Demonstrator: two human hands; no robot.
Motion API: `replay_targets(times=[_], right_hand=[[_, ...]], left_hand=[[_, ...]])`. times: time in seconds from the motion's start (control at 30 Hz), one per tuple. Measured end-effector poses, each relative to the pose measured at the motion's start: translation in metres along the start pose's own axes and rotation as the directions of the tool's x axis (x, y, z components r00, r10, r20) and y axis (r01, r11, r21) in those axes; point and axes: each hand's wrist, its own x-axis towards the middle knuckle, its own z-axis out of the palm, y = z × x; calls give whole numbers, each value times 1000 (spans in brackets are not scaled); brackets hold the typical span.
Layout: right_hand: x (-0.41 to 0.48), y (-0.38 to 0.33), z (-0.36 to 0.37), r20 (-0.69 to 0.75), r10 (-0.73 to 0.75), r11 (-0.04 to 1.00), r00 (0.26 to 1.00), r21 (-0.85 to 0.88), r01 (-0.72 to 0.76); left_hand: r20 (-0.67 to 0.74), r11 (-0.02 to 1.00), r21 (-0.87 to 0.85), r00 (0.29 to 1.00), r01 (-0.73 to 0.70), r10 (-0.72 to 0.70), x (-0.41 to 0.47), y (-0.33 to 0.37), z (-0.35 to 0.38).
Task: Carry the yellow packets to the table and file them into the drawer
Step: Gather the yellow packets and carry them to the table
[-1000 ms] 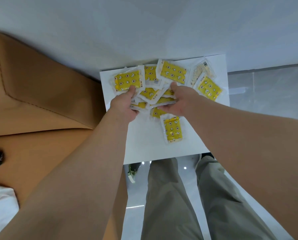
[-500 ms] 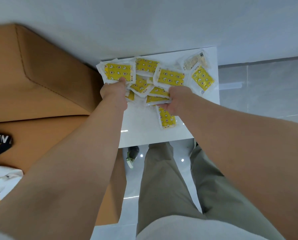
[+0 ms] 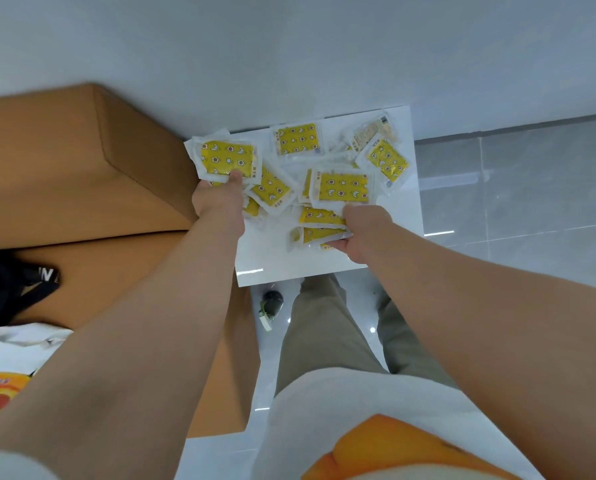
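Several yellow packets (image 3: 298, 139) in clear wrappers lie scattered on a small white table (image 3: 276, 258) against the wall. My left hand (image 3: 217, 199) grips a bunch of packets (image 3: 226, 160) at the table's left edge, thumb on the top one. My right hand (image 3: 364, 233) holds a stack of packets (image 3: 343, 187) near the table's middle, fingers curled under them. One yellow packet (image 3: 387, 159) and a pale packet (image 3: 372, 130) lie at the far right corner. No drawer is in view.
An orange-brown sofa (image 3: 82, 174) stands against the table's left side. A black strap (image 3: 23, 282) and white cloth (image 3: 9, 344) lie on its seat. Grey tiled floor (image 3: 518, 188) spreads to the right. My legs stand just before the table.
Both hands have gathered more packets into their grips and lifted them. The single packet that lay near the table's front is now in my right hand's stack.
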Motion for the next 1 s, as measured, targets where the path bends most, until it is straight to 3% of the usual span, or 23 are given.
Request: replay_targets(times=[0.3, 0.5, 0.73, 1.0], right_hand=[[-38, -13, -44, 174, -147, 989, 974, 15, 146], [-71, -28, -79, 289, -269, 963, 919, 72, 259], [-116, -40, -134, 373, -398, 917, 838, 143, 372], [-157, -36, -200, 312, -552, 825, 773, 338, 453]], left_hand=[[67, 963, -257, 995, 85, -70, -57, 11, -33], [250, 938, -342, 967, 50, 40, -97, 24, -52], [502, 925, -375, 851, 57, 151, -132, 49, -53], [708, 976, -216, 684, -28, 176, -179, 93, -28]])
